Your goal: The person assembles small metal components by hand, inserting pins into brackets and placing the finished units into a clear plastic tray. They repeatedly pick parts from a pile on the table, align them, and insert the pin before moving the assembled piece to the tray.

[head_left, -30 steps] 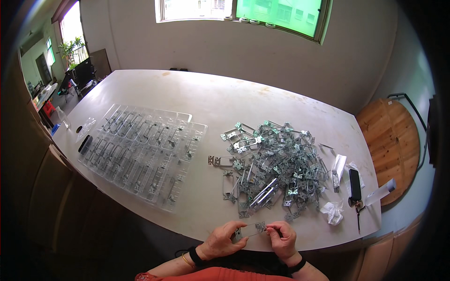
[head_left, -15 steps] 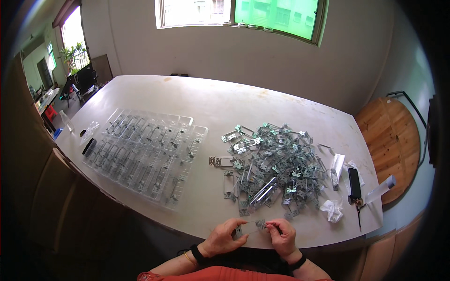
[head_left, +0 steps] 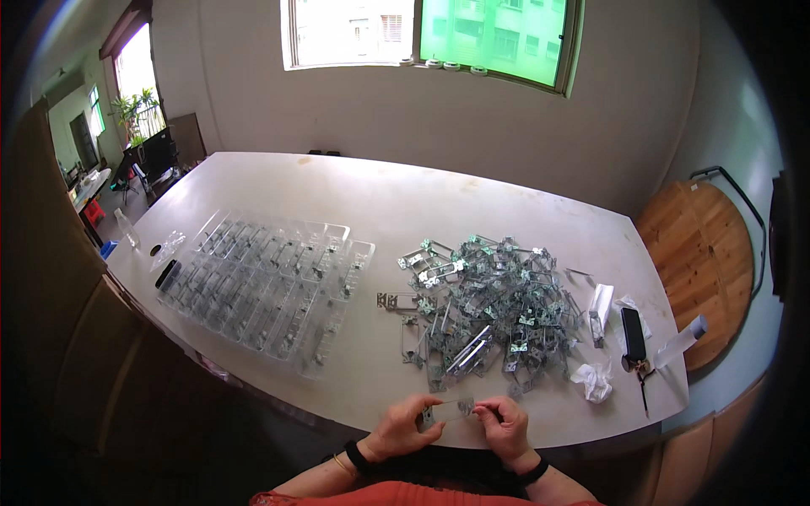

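Observation:
At the table's near edge, my left hand (head_left: 400,427) grips one end of a small metal frame (head_left: 449,411), made of thin rods between two flat end plates. The thumb and fingers of my right hand (head_left: 506,428) are pinched together at the frame's other end plate. Whether a small part sits between those fingertips is too small to tell. Just beyond my hands lies a large heap of similar metal frames (head_left: 506,304). A few single frames rest at the heap's left side, among them one flat frame (head_left: 405,301).
Clear plastic trays (head_left: 261,287) with metal parts in their compartments cover the left of the white table (head_left: 472,198). To the right lie crumpled tissue (head_left: 593,382), a white packet (head_left: 600,308), a black phone-like object (head_left: 633,335) and a clear bottle (head_left: 677,343).
The view has tilted up slightly, so the table sits lower in the picture. Both hands keep hold of the same frame, with only slight movement of the right fingers.

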Tool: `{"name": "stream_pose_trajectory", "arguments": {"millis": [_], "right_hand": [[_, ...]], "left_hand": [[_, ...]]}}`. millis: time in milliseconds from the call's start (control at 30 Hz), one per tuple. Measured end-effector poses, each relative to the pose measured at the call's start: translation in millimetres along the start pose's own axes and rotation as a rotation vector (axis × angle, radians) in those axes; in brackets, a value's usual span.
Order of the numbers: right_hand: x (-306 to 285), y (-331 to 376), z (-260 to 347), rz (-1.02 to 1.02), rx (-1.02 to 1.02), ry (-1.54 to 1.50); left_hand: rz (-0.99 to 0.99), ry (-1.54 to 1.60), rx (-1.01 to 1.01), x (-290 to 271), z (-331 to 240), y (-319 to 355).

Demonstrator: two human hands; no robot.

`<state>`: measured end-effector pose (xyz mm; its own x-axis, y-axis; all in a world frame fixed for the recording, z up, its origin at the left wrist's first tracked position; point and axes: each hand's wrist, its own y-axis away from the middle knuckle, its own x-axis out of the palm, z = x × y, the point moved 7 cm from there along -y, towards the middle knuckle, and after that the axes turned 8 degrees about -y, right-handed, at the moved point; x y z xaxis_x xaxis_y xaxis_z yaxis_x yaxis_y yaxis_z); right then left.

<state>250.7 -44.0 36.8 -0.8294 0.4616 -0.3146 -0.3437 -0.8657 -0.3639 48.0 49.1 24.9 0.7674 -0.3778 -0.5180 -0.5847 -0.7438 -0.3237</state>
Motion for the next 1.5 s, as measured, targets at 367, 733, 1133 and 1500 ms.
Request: {"name": "stream_pose_trajectory", "arguments": {"millis": [367,733,1133,1500], "right_hand": [[-0.2,-3.4,12.9,0.028,-0.058,0.051],[0.3,-5.3,23.6,0.024,0.106,-0.080],[2.1,-4.1,12.3,0.030,0.051,0.001],[2.8,-2.7,10.3,0.028,0.046,0.006]], "left_hand": [[-0.032,0.023,0.034,3.9,3.6,1.2],[-0.044,0.075,0.082,7.1,8.8,1.0],[0.041,0.121,-0.021,6.6,8.3,3.5],[0.014,0.149,-0.012,5.7,6.9,3.0]]}}
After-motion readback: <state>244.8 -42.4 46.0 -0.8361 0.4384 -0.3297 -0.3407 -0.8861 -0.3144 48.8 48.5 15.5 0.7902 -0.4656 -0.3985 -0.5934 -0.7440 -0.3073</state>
